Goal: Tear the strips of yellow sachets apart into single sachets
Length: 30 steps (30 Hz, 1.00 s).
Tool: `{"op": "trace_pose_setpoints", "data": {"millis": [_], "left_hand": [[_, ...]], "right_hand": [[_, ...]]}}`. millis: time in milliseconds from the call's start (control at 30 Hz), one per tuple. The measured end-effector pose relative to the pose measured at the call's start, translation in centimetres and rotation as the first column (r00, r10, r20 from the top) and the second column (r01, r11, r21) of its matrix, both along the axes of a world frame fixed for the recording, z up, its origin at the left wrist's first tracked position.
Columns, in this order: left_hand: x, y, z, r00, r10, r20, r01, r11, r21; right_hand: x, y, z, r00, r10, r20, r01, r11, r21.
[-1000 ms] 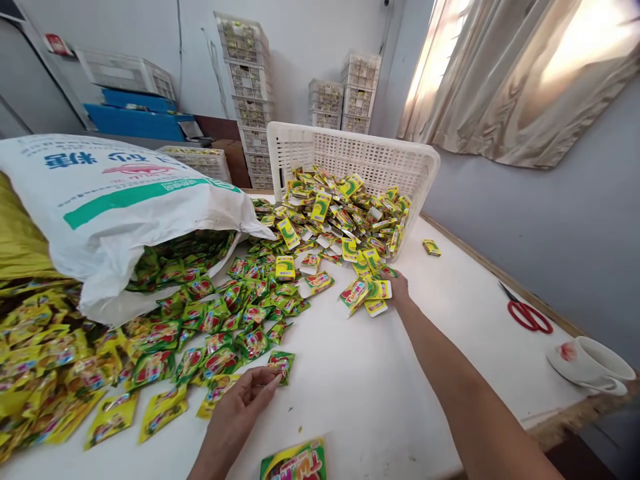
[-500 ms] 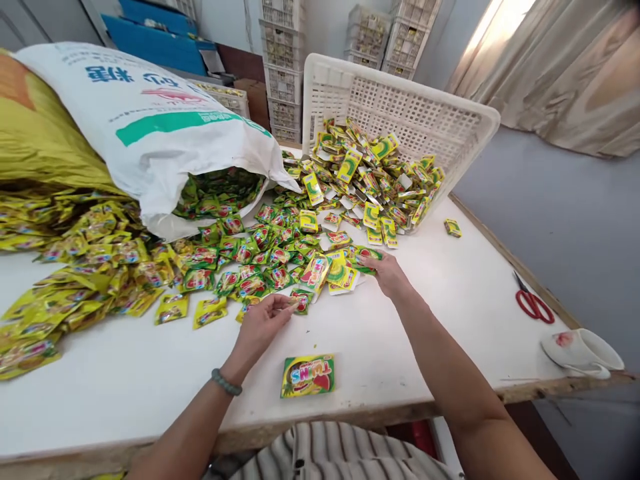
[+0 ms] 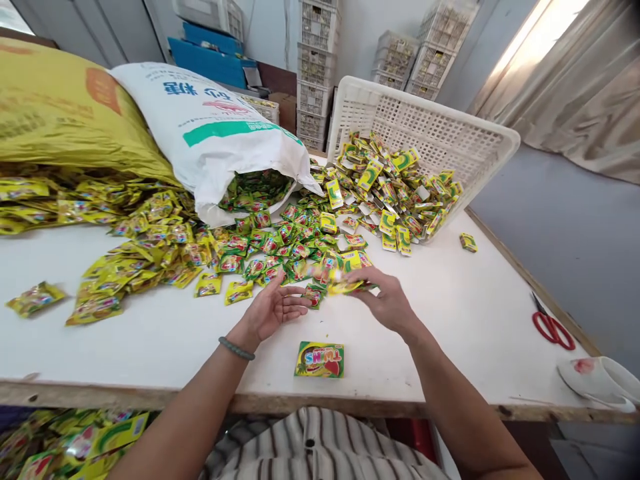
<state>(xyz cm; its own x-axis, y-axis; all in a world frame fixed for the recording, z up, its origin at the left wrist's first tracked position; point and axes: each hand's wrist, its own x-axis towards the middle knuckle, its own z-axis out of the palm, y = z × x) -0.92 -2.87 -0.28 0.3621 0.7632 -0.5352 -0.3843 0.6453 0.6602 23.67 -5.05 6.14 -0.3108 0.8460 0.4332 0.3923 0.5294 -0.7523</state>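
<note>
right hand [image 3: 387,303] over the white surface [image 3: 470,313], fingers pinched round a small blurred sheaf of yellow packets [image 3: 344,283]; how many in the pinch too smeared to tell. left hand [image 3: 273,310] just beside it, palm up, fingers spread and slack, nothing held, fingertips near a green sachet [image 3: 313,297] at the edge of the heap of green sachets [image 3: 280,247]. one larger pouch [image 3: 319,360] flat near the front edge, apart from both hands.

could go wrong, as a judgement only: loose pinch on a slippery fanned sheaf, so a packet or two liable to slide out and drop among the sachets, mixing the two sorts; open left hand close enough to nudge the heap edge; pouch near enough to the edge to be swept off by a forearm. tipped white basket [image 3: 480,143] of yellow packets and open white sack [image 3: 210,127] both spilling, so a knock likely to send more sliding.

against half a second earlier: left hand then closed on a sachet, now opened and turned up; right hand then flat on packets lying on the surface, now lifted with them and drawn nearer the left. view swung left, yellow sack [image 3: 60,113] more in sight. scissors [image 3: 553,327] and cup [image 3: 600,380] in the same places.
</note>
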Motion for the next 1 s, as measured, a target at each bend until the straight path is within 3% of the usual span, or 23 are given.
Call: {"op": "trace_pose_setpoints", "data": {"millis": [100, 267, 500, 567, 667, 767, 867, 1000], "left_hand": [[-0.4, -0.2, 0.4, 0.991, -0.08, 0.105, 0.086, 0.995, -0.048], [-0.7, -0.5, 0.1, 0.997, 0.023, 0.075, -0.019, 0.999, -0.047], [-0.9, 0.2, -0.7, 0.986, 0.128, 0.111, -0.123, 0.991, -0.052], [-0.5, 0.3, -0.7, 0.982, 0.174, 0.07, -0.177, 0.983, 0.042], [0.5, 0.4, -0.6, 0.971, 0.234, -0.042, -0.221, 0.954, 0.203], [1.5, 0.4, -0.7, 0.943, 0.294, -0.156, -0.237, 0.922, 0.307], [1.9, 0.5, -1.1, 0.914, 0.361, -0.184, -0.284, 0.895, 0.345], [1.8, 0.5, -1.2, 0.892, 0.431, -0.138, -0.373, 0.873, 0.315]], "right_hand": [[-1.0, -0.1, -0.9, 0.978, 0.193, 0.079, -0.187, 0.98, -0.071], [-1.4, 0.5, -3.0, 0.975, 0.219, -0.027, -0.221, 0.962, -0.161], [-1.1, 1.2, -1.8, 0.916, 0.349, -0.197, -0.388, 0.896, -0.217], [-0.6, 1.7, -2.2, 0.902, 0.28, -0.329, -0.379, 0.879, -0.29], [-0.2, 2.2, -3.7, 0.835, -0.074, -0.546, -0.23, 0.854, -0.468], [-0.6, 2.3, -5.6, 0.748, -0.371, -0.551, -0.089, 0.767, -0.636], [-1.3, 2.3, -7.0, 0.798, -0.423, -0.428, -0.018, 0.695, -0.719], [-1.5, 2.3, -7.5, 0.844, -0.383, -0.375, -0.04, 0.652, -0.757]]}}
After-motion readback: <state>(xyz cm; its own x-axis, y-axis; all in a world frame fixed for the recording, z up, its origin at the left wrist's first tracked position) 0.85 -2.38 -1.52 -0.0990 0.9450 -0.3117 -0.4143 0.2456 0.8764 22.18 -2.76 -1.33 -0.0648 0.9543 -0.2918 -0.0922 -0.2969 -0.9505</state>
